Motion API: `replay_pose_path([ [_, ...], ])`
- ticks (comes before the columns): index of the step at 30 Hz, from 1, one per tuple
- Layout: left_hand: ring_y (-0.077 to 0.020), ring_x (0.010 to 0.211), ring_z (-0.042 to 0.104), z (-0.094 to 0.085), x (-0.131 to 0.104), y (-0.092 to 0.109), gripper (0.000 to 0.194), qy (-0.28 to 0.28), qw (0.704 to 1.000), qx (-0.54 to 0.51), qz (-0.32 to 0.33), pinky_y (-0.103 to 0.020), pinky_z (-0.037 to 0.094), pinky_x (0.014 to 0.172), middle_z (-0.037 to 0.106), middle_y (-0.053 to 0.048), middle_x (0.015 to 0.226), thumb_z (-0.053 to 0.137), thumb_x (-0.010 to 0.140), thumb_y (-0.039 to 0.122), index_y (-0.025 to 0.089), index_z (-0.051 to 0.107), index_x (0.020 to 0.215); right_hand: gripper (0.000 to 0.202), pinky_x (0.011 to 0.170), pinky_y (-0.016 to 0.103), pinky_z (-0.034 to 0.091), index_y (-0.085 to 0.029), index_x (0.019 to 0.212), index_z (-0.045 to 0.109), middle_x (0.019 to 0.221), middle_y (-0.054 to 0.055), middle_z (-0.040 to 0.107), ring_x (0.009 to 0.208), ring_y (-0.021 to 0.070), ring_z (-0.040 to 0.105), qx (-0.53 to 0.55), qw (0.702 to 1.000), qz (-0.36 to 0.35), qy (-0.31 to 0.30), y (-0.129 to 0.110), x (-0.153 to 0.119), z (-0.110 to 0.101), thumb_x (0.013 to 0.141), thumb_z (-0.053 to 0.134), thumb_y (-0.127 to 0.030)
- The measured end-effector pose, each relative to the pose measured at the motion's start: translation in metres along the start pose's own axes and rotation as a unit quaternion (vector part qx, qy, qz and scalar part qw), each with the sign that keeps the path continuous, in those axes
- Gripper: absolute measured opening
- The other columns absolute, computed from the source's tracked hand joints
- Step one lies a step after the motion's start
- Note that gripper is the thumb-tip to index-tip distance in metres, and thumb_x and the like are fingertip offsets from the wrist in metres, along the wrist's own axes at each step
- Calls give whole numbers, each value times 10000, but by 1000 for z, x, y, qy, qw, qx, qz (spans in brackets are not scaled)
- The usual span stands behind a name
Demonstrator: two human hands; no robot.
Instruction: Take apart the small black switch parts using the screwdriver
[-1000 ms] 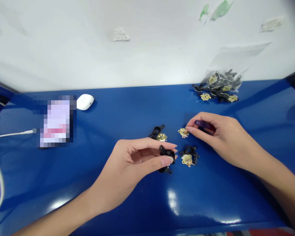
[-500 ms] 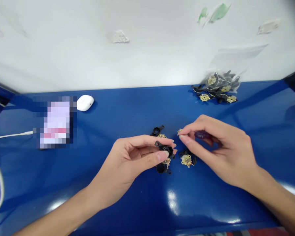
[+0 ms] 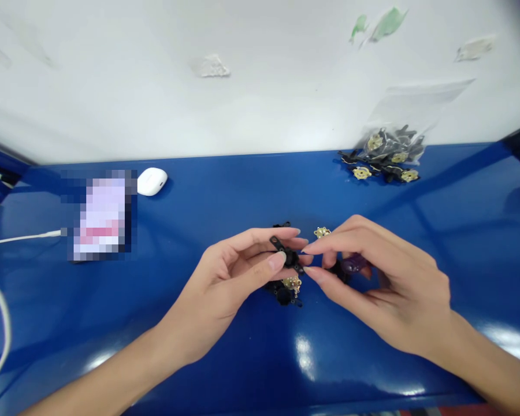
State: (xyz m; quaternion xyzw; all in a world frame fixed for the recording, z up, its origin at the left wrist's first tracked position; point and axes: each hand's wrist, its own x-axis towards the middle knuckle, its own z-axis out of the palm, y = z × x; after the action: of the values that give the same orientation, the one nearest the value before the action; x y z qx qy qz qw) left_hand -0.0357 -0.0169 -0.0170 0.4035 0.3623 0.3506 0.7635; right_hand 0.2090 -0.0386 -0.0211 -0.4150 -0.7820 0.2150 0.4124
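Note:
My left hand [image 3: 238, 271] holds a small black plastic part [image 3: 289, 254] with an arm-like tab between thumb and fingers. At the part's right side are the thumb and index fingertips of my right hand [image 3: 385, 283], slightly apart; whether they touch it I cannot tell. A purple see-through object [image 3: 354, 263], like a tool handle, is tucked in the right hand's curled fingers. Below the left fingertips lie a black housing [image 3: 285, 296] and a brass-coloured piece [image 3: 292, 282]. A gold round plate [image 3: 322, 232] rests just behind the right fingers, which partly cover another black part.
A clear plastic bag [image 3: 416, 110] of black and gold parts leans against the white wall, with several such parts [image 3: 362, 173] before it. To the left are a blurred-out phone [image 3: 101, 214], a white case [image 3: 152, 181] and a white cable [image 3: 2, 329] on the blue table [image 3: 225, 196].
My right fingertips have moved left and down from the gold round plate to the black part in my left hand, uncovering the plate. The left hand has tilted the part slightly.

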Motion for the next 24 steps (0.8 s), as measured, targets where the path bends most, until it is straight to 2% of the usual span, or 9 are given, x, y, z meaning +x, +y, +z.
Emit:
replay_pose_path([
  [5,-236,1265,824,1,2,0,353,-19,999,-48,-3,-289,691,1049,845,-131,1429,788,1126,253,215,790,1477,233,636,245,565,-177,1293,783,970,11,736,799,112,695,8,1000,18,-14,1,0,5,1067,821,-217],
  [9,-217,1226,836,4,2,2,318,-41,995,-89,-9,-272,686,1032,867,-137,1369,762,1132,195,198,790,1449,216,634,239,582,-178,1295,759,1004,26,741,805,114,714,-4,1000,7,-12,-2,1,8,1109,786,-286],
  [13,-190,1196,837,8,-1,3,281,-57,990,-125,-18,-255,665,1052,879,-117,1320,748,1133,163,202,820,1402,176,681,227,601,-170,1270,754,998,30,738,765,96,701,-36,999,-22,2,-4,0,9,1130,768,-275],
  [19,-204,1244,783,8,-4,-2,240,-44,998,-45,-2,-266,627,1066,863,-87,1303,835,1097,259,229,861,1334,68,674,239,591,-167,1163,757,867,0,709,714,106,690,-90,993,-68,20,-8,1,12,1124,768,-221],
  [24,-183,1151,759,10,-6,-5,208,-26,1000,5,-13,-261,599,1004,849,-55,1243,824,1109,332,272,878,1301,79,580,272,576,-192,1161,757,788,-19,707,611,122,665,-117,988,-103,23,-7,1,13,1089,774,-163],
])
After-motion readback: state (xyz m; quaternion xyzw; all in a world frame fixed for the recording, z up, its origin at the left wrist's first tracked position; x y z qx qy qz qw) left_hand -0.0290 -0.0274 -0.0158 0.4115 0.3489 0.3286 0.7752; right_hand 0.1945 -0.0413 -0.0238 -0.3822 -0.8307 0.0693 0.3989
